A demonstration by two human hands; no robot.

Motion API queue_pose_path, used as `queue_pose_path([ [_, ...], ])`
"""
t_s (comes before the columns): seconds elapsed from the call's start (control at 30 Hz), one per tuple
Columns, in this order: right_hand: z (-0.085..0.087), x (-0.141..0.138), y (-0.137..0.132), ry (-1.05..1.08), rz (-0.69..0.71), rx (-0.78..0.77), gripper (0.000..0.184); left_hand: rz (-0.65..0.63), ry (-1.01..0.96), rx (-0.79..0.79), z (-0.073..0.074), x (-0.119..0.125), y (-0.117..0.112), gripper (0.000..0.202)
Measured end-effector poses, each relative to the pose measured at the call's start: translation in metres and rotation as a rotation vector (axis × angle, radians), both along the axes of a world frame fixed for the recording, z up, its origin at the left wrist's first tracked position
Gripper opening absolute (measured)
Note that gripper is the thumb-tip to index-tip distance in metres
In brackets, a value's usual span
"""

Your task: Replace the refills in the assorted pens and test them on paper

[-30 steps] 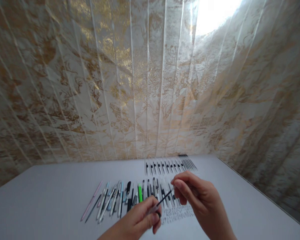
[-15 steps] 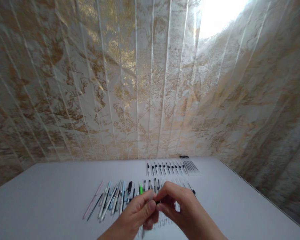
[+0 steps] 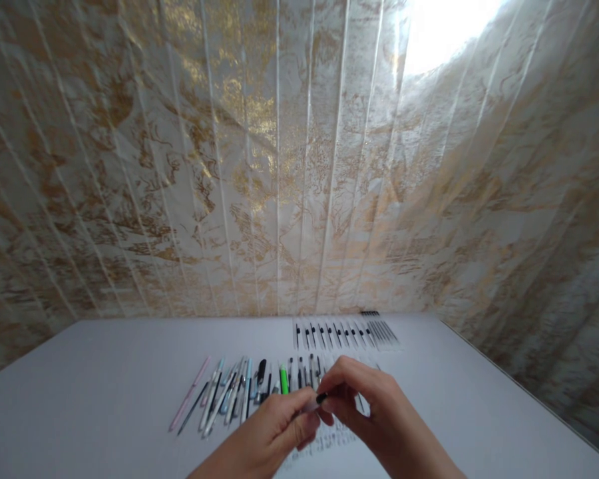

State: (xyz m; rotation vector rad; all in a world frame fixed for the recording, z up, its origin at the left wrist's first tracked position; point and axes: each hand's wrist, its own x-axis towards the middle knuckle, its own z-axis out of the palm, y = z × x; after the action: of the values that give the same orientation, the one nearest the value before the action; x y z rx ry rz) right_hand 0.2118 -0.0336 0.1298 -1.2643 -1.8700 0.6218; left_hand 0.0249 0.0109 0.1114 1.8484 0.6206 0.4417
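Observation:
My left hand [image 3: 284, 424] is closed around a pen [image 3: 309, 403] with a pale, see-through barrel and a black end, most of it hidden by the fingers. My right hand [image 3: 367, 402] meets it from the right, with thumb and forefinger pinched at the black end. Both hands are just above a white sheet of paper [image 3: 324, 456] with rows of dark writing. Behind the left hand lies a bright green pen [image 3: 284, 379], and next to it a black-capped pen [image 3: 261, 372].
Left of the hands spreads a loose pile of pens [image 3: 224, 396], with a pink pen [image 3: 190, 394] at its outer side. Several clear pen parts with black tips [image 3: 332, 334] stand in a row near the back, beside a bundle of thin refills [image 3: 382, 330]. A patterned curtain [image 3: 299, 166] hangs behind the white table [image 3: 104, 372].
The pen in my left hand has turned from nearly upright to leaning right, and its black end shows more. My right hand has shifted slightly right. The view has shifted a little.

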Motion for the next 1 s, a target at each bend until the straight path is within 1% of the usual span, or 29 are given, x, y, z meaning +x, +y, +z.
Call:
queue_pose_path([
  [0.1, 0.002, -0.001, -0.001, -0.011, 0.007, -0.018, 0.018, 0.0, 0.029, 0.009, 0.004, -0.003, 0.001, 0.033],
  [0.2, 0.003, -0.002, -0.002, -0.032, 0.031, -0.032, 0.015, -0.038, 0.034, 0.001, 0.009, -0.005, 0.002, 0.031],
  [0.23, 0.002, -0.003, -0.002, -0.055, 0.032, -0.024, 0.013, -0.042, 0.042, 0.012, 0.01, -0.006, 0.002, 0.031],
  [0.3, -0.003, -0.006, -0.002, -0.135, 0.005, 0.041, 0.009, -0.026, 0.062, 0.043, 0.012, -0.005, 0.002, 0.032],
  [0.4, -0.014, -0.013, 0.001, -0.313, -0.059, 0.19, 0.021, 0.007, 0.082, 0.071, 0.011, -0.004, 0.001, 0.033],
  [0.47, -0.021, -0.017, 0.003, -0.409, -0.109, 0.226, 0.033, 0.013, 0.083, 0.092, 0.009, -0.003, 0.0, 0.03],
  [0.53, -0.024, -0.018, 0.004, -0.441, -0.152, 0.199, 0.045, 0.024, 0.094, 0.134, 0.007, -0.002, 0.001, 0.028],
  [0.6, -0.023, -0.017, 0.003, -0.427, -0.175, 0.152, 0.052, 0.036, 0.105, 0.19, 0.005, -0.002, 0.002, 0.028],
  [0.63, -0.021, -0.016, 0.002, -0.409, -0.173, 0.135, 0.052, 0.048, 0.113, 0.222, 0.004, -0.003, 0.003, 0.029],
  [0.7, -0.016, -0.015, 0.001, -0.368, -0.151, 0.124, 0.046, 0.07, 0.132, 0.274, 0.002, -0.005, 0.005, 0.032],
  [0.8, -0.015, -0.018, 0.001, -0.32, -0.114, 0.122, 0.039, 0.095, 0.168, 0.308, -0.001, -0.006, 0.008, 0.036],
  [0.87, -0.017, -0.02, 0.002, -0.3, -0.123, 0.085, 0.043, 0.083, 0.164, 0.302, -0.001, -0.006, 0.008, 0.036],
  [0.93, -0.019, -0.021, 0.004, -0.274, -0.132, 0.015, 0.049, 0.064, 0.142, 0.286, 0.0, -0.005, 0.008, 0.034],
  [1.0, -0.019, -0.02, 0.005, -0.252, -0.127, -0.032, 0.049, 0.053, 0.139, 0.287, 0.002, -0.005, 0.008, 0.031],
])
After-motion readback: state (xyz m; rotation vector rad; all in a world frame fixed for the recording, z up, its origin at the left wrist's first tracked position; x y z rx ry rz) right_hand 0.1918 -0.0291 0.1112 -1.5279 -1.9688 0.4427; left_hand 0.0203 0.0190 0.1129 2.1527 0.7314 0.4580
